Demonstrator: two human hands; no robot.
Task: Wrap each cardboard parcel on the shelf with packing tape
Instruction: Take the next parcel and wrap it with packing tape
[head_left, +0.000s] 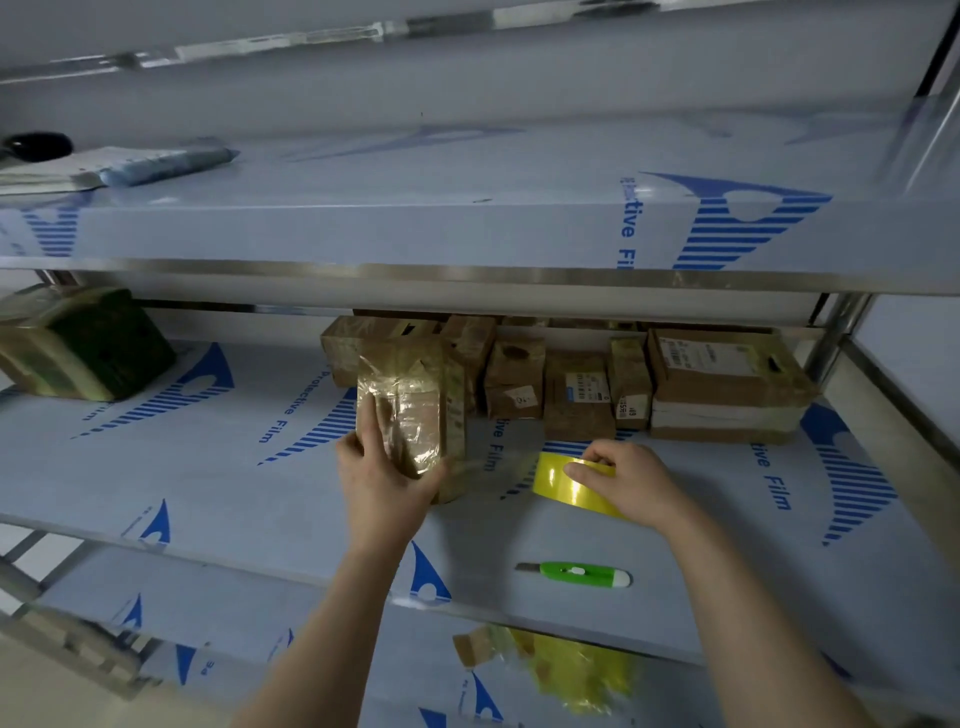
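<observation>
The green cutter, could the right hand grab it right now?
Probably, but not straight away. The green cutter lies uncovered on the shelf, close by the right hand. That hand grips the yellow tape roll, so it would need to let go first.

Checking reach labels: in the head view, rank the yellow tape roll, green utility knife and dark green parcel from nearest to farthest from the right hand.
1. yellow tape roll: gripped by the right hand itself.
2. green utility knife: just below that hand, near the front edge of the shelf.
3. dark green parcel: far left of the same shelf.
</observation>
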